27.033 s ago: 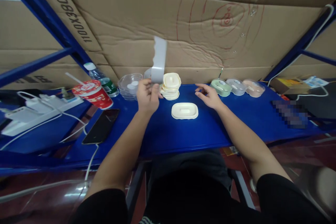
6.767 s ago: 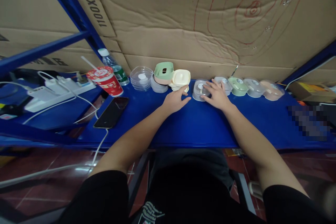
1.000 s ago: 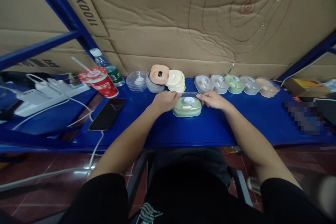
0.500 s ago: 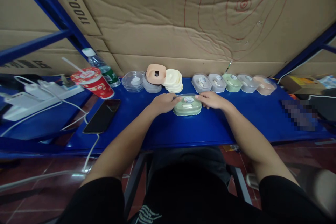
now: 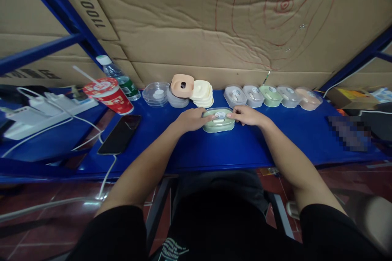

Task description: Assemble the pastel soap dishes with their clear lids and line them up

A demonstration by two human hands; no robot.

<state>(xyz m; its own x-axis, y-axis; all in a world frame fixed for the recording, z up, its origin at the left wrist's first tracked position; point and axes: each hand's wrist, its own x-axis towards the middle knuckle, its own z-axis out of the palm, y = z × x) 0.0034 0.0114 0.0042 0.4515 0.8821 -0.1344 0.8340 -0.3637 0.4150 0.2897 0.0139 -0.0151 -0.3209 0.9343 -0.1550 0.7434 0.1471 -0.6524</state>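
Note:
A light green plastic box (image 5: 218, 124) with a clear lid and a round sticker sits on the blue table in front of me. My left hand (image 5: 193, 119) grips its left end, the thumb lying on the lid. At the right end my right hand (image 5: 248, 116) holds it, thumb pressed on the lid near the sticker and the other fingers curled at the side. Behind the box are a stack of cream lids (image 5: 202, 94), a peach lid (image 5: 181, 86) with a dark cutout, and clear plastic covers (image 5: 156, 94).
Several closed boxes in grey, green and peach (image 5: 271, 96) stand in a row at the back right. To the left are a red cup (image 5: 112, 97) with a straw, a water bottle (image 5: 128, 85), a phone (image 5: 119, 134) and a white power strip (image 5: 52, 116) with cables.
The lid now sits lower and flatter on the green box. Both thumbs have slid further inward over the lid.

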